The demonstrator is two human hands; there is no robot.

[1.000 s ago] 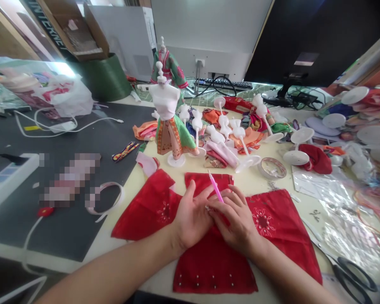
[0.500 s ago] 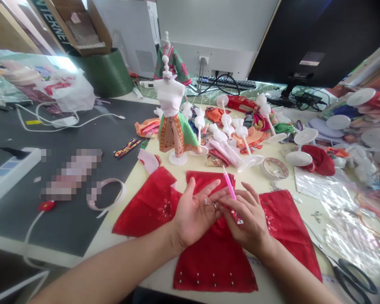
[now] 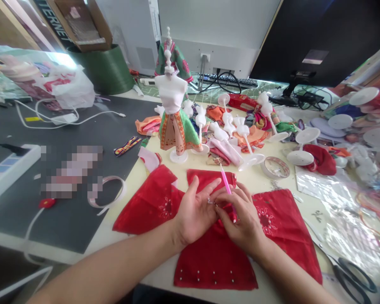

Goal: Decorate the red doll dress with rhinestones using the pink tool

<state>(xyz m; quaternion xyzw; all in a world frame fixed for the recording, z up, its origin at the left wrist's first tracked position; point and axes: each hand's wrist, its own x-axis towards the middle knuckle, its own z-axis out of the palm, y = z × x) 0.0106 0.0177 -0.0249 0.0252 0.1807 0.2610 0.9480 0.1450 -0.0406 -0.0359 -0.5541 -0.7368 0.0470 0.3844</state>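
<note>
My left hand (image 3: 194, 211) is palm up with its fingers stretched out. Small shiny bits (image 3: 210, 201) lie on it near the base of the fingers, too small to name surely. My right hand (image 3: 240, 215) holds a slim pink pen-like tool (image 3: 226, 181), its pale tip pointing up and away. The thumb and forefinger of that hand pinch close together at the left fingers; what is between them is hidden. Beneath both hands lies a red cloth piece (image 3: 215, 266) with several pearl-like dots along its near edge.
Embroidered red cloth pieces lie left (image 3: 145, 202) and right (image 3: 288, 228). Black-handled scissors (image 3: 354, 274) rest at the near right, a tape roll (image 3: 275, 167) beyond. A dressed white mannequin (image 3: 171, 95) stands behind, beside several toppled small ones. A tape loop (image 3: 106, 192) is at the left.
My right hand has shifted left, its thumb and forefinger closing in on the shiny bits at my left fingers. The pink tool moved slightly left with it.
</note>
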